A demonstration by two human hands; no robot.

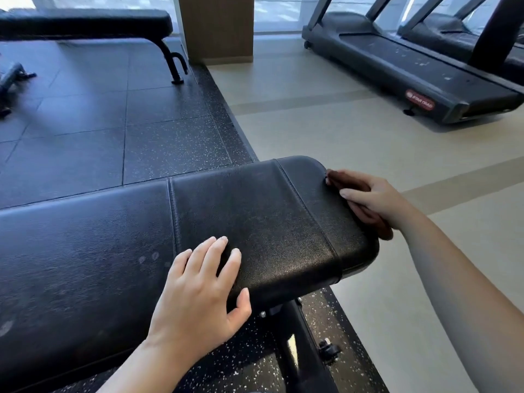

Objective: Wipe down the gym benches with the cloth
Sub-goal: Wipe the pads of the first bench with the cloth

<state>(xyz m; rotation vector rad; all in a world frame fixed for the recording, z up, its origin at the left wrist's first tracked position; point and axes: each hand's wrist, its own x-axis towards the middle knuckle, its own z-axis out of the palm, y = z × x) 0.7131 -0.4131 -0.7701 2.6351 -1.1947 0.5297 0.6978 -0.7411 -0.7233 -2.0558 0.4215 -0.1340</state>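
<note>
Low in the frame's centre, the left hand [198, 293] lies flat on the black bench [255, 211], fingers straight and thumb over the near edge, holding nothing. Right of centre, the right hand [374, 198] grips the brown cloth [382, 229] and presses it against the bench's end. Farther off, a second bench [85, 22] stands at upper left on dark mats [85, 123], and treadmills [397, 63] stand at upper right.

Your bench pad [255, 211]: grained, faintly glossy black leatherette, stitched seams; your cloth [380, 229]: matt brown fabric; speckled rubber floor tiles [170, 143].
</note>
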